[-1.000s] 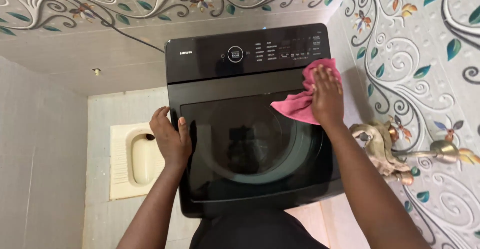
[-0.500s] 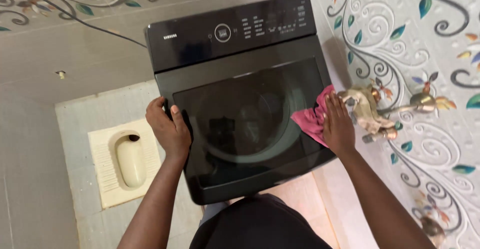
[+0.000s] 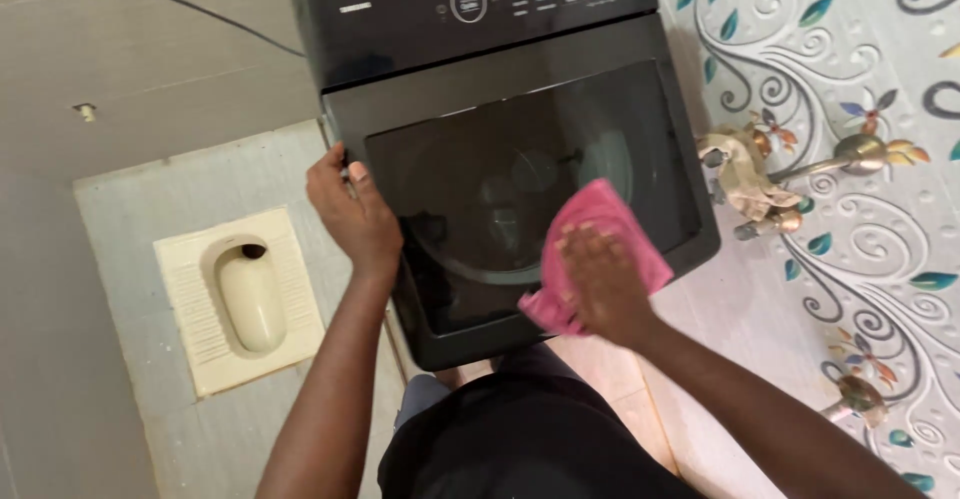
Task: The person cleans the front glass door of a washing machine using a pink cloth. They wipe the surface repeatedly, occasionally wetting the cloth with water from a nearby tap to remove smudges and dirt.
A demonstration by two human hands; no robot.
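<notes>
Tiled washroom, black top-load washing machine (image 3: pixel 520 139) | my left hand (image 3: pixel 352 214) grips its left edge | my right hand (image 3: pixel 600 284), flat on pink cloth (image 3: pixel 600 254), has swept from lid's right edge to its front-right corner | wiping continues there

Pink cloth (image 3: pixel 598 231), black washing machine (image 3: pixel 480 89), floral-patterned wall tiles (image 3: pixel 850 79).
</notes>
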